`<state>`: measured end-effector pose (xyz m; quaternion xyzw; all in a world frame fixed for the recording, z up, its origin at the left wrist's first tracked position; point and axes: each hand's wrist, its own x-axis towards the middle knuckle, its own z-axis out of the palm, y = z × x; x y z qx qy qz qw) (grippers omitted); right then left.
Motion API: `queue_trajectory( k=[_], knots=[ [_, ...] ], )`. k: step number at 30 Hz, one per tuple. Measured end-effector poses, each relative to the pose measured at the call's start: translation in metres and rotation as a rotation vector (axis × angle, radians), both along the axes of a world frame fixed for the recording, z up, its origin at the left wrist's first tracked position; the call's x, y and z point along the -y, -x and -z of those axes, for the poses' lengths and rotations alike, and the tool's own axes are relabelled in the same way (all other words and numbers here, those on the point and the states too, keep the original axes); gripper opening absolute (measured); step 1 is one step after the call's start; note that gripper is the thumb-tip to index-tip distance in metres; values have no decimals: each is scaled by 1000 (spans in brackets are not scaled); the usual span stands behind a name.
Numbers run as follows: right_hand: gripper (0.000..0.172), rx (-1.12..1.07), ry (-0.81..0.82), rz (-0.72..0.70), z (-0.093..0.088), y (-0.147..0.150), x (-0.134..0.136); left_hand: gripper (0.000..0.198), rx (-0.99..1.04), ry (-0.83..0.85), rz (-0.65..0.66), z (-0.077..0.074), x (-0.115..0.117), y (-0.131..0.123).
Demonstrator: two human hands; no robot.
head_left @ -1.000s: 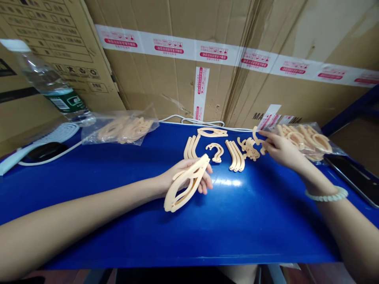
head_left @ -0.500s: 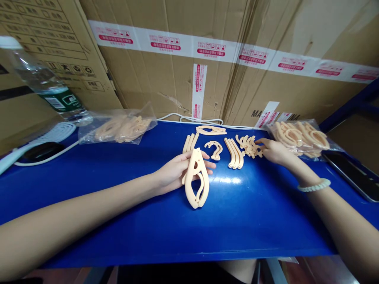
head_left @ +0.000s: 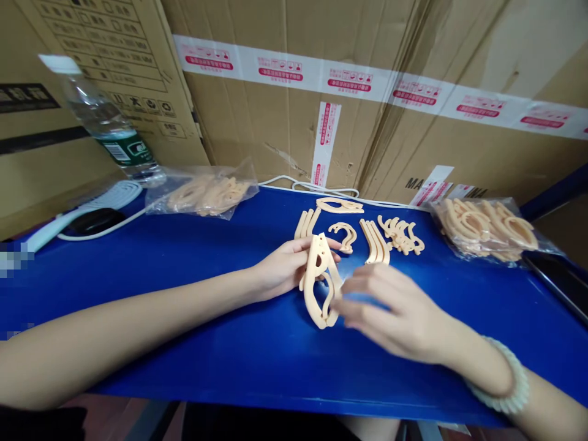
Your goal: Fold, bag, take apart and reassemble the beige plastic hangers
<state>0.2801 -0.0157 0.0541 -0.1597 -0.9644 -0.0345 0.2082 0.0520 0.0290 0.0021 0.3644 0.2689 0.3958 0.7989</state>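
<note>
A beige plastic folding hanger is gripped near its narrow top by my left hand, with its rounded end toward me. My right hand is at the hanger's right side, fingers bent together and blurred; whatever is between them is too small or hidden to name. Just beyond lie loose hanger parts: curved hooks, a row of curved arms, and a heap of small wavy pieces. More straight arms lie behind my left hand, and another folded hanger is at the back.
Clear bags of beige parts lie at left and right. A water bottle, a black rounded object and a white slotted object stand left. A phone lies right. Cardboard boxes wall the back.
My right hand has come from the heap of small wavy pieces to the hanger's right side. My left hand keeps its hold. The camera view has shifted slightly.
</note>
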Motion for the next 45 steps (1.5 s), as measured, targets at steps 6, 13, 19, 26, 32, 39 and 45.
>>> queue_trajectory(
  k=[6,13,19,26,32,39,45],
  knots=[
    [21,79,-12,-69,23,16,8,37,-8,46,-72,-9,5,-3],
    [32,77,-60,51,25,11,3,33,-287,-321,-24,-3,18,-4],
    [28,115,-198,154,31,14,4,36,-485,-560,-67,1,27,-1],
    [38,190,-192,296,28,13,2,41,-379,-380,-158,1,29,-2],
    [40,174,-196,269,28,12,3,42,-384,-372,-171,-2,32,-2],
    [38,129,-202,234,27,12,5,40,-325,-326,-171,-4,33,-1],
    [36,123,-282,201,24,8,2,41,-264,-222,-205,0,26,-2]
  ],
)
